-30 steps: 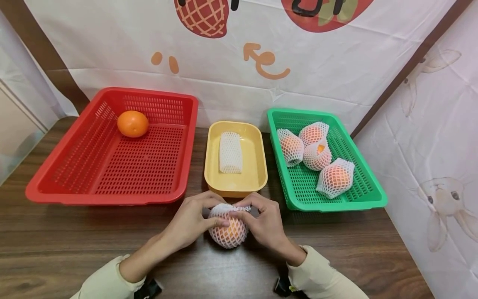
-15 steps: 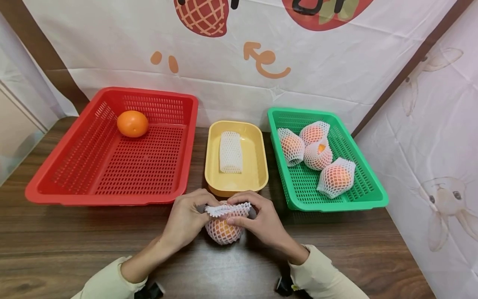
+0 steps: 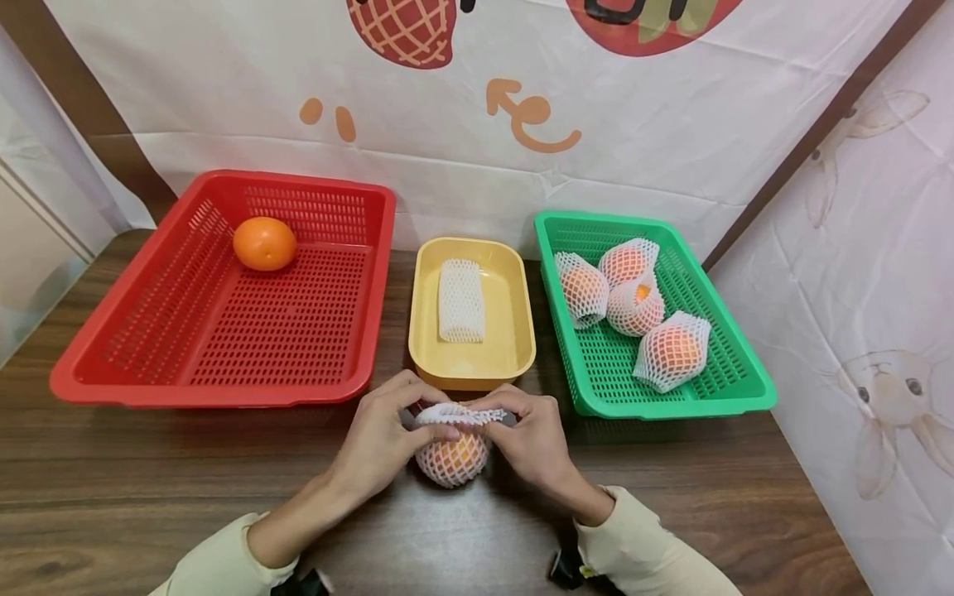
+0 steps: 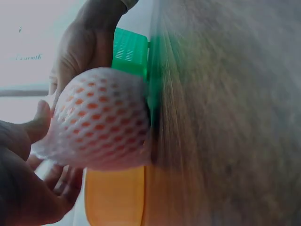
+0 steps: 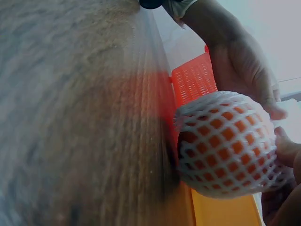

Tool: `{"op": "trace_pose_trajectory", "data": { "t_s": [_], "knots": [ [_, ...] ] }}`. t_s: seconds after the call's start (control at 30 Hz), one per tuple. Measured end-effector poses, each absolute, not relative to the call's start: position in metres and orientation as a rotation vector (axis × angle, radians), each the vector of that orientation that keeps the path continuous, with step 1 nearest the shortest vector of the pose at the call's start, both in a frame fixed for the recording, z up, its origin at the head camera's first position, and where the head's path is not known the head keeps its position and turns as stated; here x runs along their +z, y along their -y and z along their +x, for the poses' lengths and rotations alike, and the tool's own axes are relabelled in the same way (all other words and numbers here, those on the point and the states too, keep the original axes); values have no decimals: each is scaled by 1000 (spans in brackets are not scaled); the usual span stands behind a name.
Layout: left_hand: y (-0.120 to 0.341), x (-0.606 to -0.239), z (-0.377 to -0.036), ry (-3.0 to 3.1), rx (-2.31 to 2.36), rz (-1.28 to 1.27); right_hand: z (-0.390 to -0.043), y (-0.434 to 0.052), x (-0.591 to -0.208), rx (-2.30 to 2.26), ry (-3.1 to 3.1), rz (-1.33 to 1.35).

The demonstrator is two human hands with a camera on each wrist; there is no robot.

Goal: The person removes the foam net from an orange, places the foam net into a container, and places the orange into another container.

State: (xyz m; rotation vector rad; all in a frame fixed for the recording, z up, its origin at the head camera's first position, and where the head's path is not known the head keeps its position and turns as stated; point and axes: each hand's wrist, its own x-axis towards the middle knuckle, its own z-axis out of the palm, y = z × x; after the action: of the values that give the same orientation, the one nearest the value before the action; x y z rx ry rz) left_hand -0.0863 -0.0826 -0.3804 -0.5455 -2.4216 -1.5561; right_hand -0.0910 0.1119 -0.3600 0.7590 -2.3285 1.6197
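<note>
An orange (image 3: 453, 460) in a white foam net sleeve (image 4: 101, 117) sits on the table between both hands. The sleeve covers its sides, and its gathered rim stands up at the top. My left hand (image 3: 378, 430) pinches the rim on the left, thumb across the near side. On the right, my right hand (image 3: 531, 434) pinches the same rim between thumb and fingers. Both wrist views show the netted orange resting against the wood, with the thumbs at the sleeve's upper end. Some fingertips behind the rim are hidden in the head view.
A red basket (image 3: 286, 396) at left holds one bare orange (image 3: 265, 244). Behind the hands, a yellow tray (image 3: 510, 348) contains a flat white foam net sleeve (image 3: 461, 300). The green basket (image 3: 671, 408) at right holds several netted oranges (image 3: 673, 352). A printed cloth hangs behind.
The left thumb has come out over the near side of the sleeve rim, where half a second ago it was tucked inside. The orange has shifted slightly; both hands stay at the rim.
</note>
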Motion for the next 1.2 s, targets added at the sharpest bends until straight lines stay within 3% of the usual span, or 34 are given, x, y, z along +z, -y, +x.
{"op": "trace_pose_trajectory", "data": {
  "t_s": [0.43,0.8,1.0,1.2],
  "knots": [
    [82,-383,-89,2451,-1571,-542,-94,-112,-364,1562,2211,838],
    [82,-384,-87,2302,-1437,-457,-97,-116,-356,1803,2581,770],
    [80,-383,-83,2310,-1468,-431,-105,-121,-381,1870,2720,631],
    [78,-384,-84,2399,-1505,-442,-105,-122,-389,1660,2540,638]
  ]
}}
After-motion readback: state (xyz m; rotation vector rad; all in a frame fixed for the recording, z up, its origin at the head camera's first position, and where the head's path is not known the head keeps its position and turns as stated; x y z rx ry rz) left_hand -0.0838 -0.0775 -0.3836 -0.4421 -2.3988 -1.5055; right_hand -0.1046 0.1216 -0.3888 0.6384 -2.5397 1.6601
